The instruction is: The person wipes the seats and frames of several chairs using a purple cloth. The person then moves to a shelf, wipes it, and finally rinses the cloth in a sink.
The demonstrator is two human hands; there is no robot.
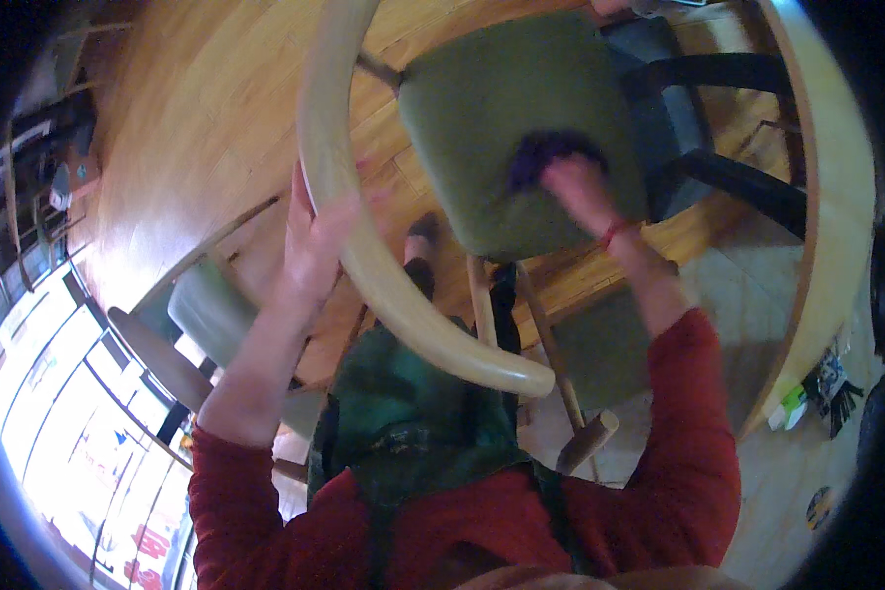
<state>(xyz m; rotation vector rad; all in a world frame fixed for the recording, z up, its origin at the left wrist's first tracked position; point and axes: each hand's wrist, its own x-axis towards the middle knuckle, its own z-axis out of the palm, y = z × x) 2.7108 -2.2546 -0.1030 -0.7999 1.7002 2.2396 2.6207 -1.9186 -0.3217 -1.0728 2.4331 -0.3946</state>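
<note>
An olive-green padded chair seat [479,125] lies before me, with a pale curved wooden chair backrest rail [405,310] arching over it on the near side. My left hand [321,236] is around the rail's left part; motion blurs its fingers. A bunched dark purple cloth [553,151] is under my right hand [579,184], pressed against the seat's upholstery towards its right side. The cloth hides most of my right fingers. One end of the rail points to the lower right.
A light wooden tabletop edge [830,221] curves along the right. Beside the seat stands a dark-framed chair [737,184]. Another green-padded chair [210,306] is at the left, near bright windows [66,413]. Wood-look flooring [214,133] spreads at the upper left. Small packets [818,394] lie at the far right.
</note>
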